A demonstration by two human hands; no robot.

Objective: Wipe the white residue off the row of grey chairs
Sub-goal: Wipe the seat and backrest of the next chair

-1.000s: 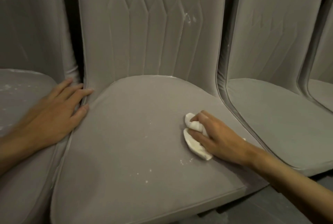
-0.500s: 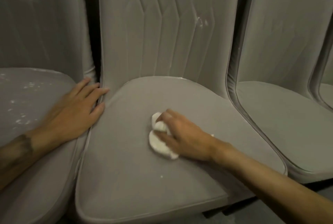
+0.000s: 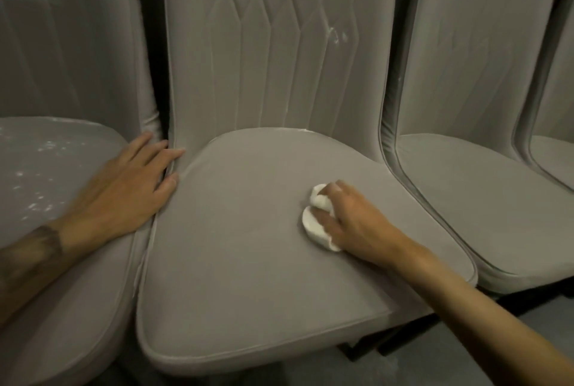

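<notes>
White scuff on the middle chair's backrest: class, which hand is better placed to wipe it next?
Right. The right hand already holds the white cloth, below the scuff; the left hand lies flat, empty.

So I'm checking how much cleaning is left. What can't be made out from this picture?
- Seat under the cloth and right hand: covered by them.
- Left seat under the left hand: hidden by the hand and forearm.
- Chair backs: tops cut off by the upper edge.
- Far right chair: mostly cut off by the right edge.
</notes>
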